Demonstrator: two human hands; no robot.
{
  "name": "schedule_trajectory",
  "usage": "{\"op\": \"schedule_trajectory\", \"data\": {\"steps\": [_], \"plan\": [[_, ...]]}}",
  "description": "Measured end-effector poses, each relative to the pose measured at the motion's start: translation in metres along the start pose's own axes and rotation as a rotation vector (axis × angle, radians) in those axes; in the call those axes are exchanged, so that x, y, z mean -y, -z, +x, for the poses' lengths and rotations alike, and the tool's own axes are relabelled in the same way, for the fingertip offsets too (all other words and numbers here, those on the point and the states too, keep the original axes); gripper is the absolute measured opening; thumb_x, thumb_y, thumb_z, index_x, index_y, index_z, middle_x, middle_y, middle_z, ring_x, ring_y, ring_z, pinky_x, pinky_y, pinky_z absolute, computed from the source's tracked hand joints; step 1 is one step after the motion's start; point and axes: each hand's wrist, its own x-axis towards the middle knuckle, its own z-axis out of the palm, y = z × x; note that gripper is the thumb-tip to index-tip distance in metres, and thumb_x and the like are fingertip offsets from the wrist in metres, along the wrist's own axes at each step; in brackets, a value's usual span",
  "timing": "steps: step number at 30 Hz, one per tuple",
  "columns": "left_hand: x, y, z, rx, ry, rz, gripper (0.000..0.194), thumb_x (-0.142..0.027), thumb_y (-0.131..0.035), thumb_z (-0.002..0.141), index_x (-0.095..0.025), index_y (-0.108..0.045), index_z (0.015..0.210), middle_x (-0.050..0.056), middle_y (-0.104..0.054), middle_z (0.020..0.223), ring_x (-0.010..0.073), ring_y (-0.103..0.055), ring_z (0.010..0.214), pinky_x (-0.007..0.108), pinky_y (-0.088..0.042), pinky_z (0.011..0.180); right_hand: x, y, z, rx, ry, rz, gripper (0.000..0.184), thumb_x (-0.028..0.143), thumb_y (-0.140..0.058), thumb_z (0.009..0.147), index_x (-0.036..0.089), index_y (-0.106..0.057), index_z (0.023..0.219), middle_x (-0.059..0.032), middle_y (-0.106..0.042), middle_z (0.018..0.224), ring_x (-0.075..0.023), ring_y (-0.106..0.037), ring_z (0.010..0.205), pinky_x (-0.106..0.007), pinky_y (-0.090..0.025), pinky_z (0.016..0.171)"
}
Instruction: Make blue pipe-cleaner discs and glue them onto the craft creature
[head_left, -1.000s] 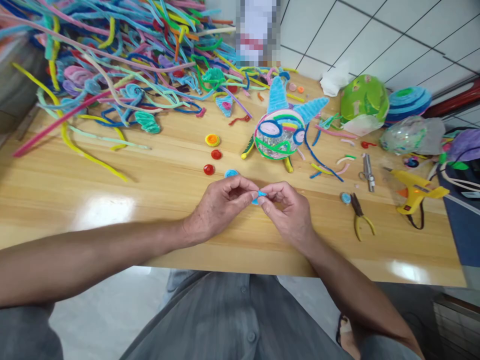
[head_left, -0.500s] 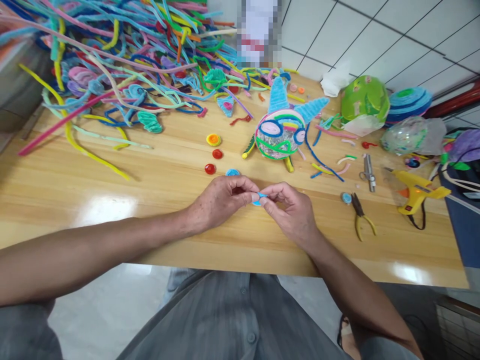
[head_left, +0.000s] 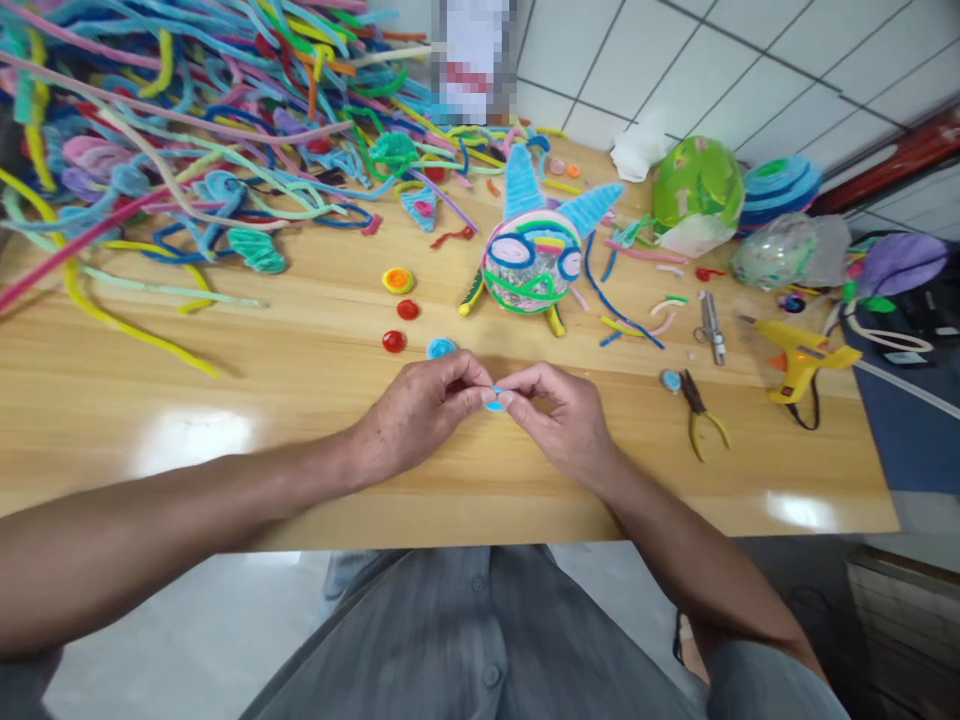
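A small blue pipe-cleaner coil (head_left: 495,404) is pinched between the fingertips of both my hands, just above the table. My left hand (head_left: 420,415) grips it from the left, thumb against forefinger, and my right hand (head_left: 559,415) does so from the right. Fingers cover most of the coil. Right behind my left hand lies another blue coil (head_left: 441,348). Two red coils (head_left: 394,342) and a yellow-orange coil (head_left: 397,280) rest farther left. Beyond my hands stands a round creature (head_left: 529,265) with blue pointed ears, covered partly in pipe cleaners.
Loose pipe cleaners (head_left: 187,130) heap up at the back left. Pliers (head_left: 701,415), a blue coil (head_left: 671,380), scissors (head_left: 711,328) and a yellow glue gun (head_left: 802,360) lie on the right. A green ball (head_left: 696,190) and a clear one (head_left: 780,252) sit at the back right.
The whole scene has shifted a little left in view as the camera turned. Both hands keep their pinch on the blue coil, with barely any finger movement.
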Motion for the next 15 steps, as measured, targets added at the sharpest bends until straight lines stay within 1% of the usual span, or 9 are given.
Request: {"op": "schedule_trajectory", "data": {"steps": [3,7,10,15], "plan": [[0.0010,-0.0007,-0.0002,-0.025,0.006,0.000,0.019,-0.036,-0.069,0.095,-0.018,-0.070,0.087,-0.001,-0.070,0.075,0.0118,-0.059,0.067,0.022,-0.044,0.062,0.0017,-0.0003,0.0000,-0.009,0.003,0.004,0.009,0.029,-0.068,0.094,0.023,-0.074,0.093,-0.0004,-0.078,0.083,-0.0139,-0.070,0.073,-0.026,-0.053,0.068],[0.0040,-0.0008,0.0012,-0.011,-0.016,0.014,0.027,-0.047,-0.072,0.094,-0.020,-0.076,0.091,0.000,-0.075,0.078,0.0130,-0.065,0.069,0.022,-0.047,0.063,0.0027,-0.0001,0.0007,-0.022,0.026,0.004,0.010,0.029,-0.066,0.095,0.022,-0.074,0.092,-0.0009,-0.079,0.085,-0.0135,-0.070,0.074,-0.026,-0.054,0.071],[0.0066,-0.0009,0.0015,-0.037,-0.048,0.044,0.028,-0.047,-0.073,0.094,-0.020,-0.077,0.089,0.000,-0.076,0.077,0.0128,-0.067,0.068,0.022,-0.047,0.064,0.0028,-0.0004,0.0013,-0.019,0.040,0.044,0.010,0.028,-0.065,0.094,0.022,-0.073,0.091,-0.0008,-0.079,0.085,-0.0132,-0.070,0.075,-0.025,-0.054,0.071],[0.0093,-0.0019,0.0001,-0.082,-0.107,0.105,0.027,-0.045,-0.071,0.095,-0.019,-0.077,0.091,0.002,-0.078,0.081,0.0136,-0.068,0.069,0.023,-0.048,0.066,0.0016,-0.0017,0.0026,-0.011,-0.012,0.127,0.013,0.031,-0.067,0.094,0.020,-0.074,0.094,-0.0014,-0.079,0.086,-0.0135,-0.070,0.076,-0.025,-0.054,0.071]]}}
